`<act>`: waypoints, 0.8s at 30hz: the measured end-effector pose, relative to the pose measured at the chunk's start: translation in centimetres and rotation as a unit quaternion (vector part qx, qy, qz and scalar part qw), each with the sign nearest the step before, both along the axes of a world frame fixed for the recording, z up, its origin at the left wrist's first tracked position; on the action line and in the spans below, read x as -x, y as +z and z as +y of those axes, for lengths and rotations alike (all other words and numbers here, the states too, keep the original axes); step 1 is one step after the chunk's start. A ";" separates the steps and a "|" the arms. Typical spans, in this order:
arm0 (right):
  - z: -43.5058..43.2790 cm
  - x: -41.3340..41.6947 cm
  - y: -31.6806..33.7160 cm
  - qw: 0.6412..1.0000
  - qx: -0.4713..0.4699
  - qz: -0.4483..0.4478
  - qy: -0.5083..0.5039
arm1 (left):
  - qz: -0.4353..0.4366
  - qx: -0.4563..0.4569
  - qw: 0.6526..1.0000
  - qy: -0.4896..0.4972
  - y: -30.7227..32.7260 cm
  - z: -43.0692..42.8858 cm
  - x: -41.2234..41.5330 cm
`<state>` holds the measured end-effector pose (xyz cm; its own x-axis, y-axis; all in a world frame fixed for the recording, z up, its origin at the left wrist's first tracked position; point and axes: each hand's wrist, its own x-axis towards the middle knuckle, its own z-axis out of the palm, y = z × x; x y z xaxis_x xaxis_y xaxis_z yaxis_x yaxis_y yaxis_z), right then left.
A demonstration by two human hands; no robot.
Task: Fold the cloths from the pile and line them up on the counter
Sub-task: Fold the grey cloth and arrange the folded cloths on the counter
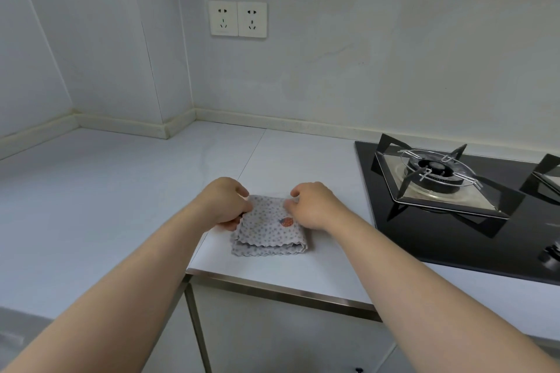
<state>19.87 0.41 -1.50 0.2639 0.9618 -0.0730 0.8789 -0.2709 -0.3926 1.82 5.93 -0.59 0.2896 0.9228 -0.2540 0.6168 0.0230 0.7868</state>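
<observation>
On the white bench (91, 206), near its front edge, a folded dotted cloth (266, 235) lies with the gas hob (400, 239) at its 3 o'clock. The left hand (222, 204) pinches its 10 o'clock corner, the right hand (313, 206) its 1 o'clock corner.

Sockets: two white square wall sockets (237, 19) side by side, upper centre-left of the frame.
Wall: plain white painted wall (378, 48), with a boxed-out corner at upper left.
Upstand: cream strip (272, 119) running along the foot of the wall.
Hob: black glass gas hob (394, 236), right of centre.
Burner: dark round burner (431, 166) inside a chrome wire ring, under a black angular metal pan support (500, 191).
Second support: partly cut off at the right edge.
Cabinet: white cupboard doors (272, 336) under a brushed metal edge strip (272, 291), bottom centre.
</observation>
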 end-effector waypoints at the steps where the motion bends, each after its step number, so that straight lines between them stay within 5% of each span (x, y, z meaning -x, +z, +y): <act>1: -0.1 -0.1 0.0 1.000 0.006 0.009 0.003 | -0.003 0.000 1.000 -0.002 0.0 0.0 -0.1; 11: 0.0 -1.5 0.8 0.993 -0.015 0.099 0.067 | -0.050 0.037 0.998 -0.022 0.8 0.3 0.1; 15: -0.1 -1.7 1.1 0.990 0.018 0.119 0.072 | 0.009 0.031 0.999 -0.031 0.8 0.4 0.3; 24: -0.1 -2.2 2.0 0.987 0.061 0.118 0.087 | 0.180 -0.182 0.964 -0.070 -0.9 0.4 -0.3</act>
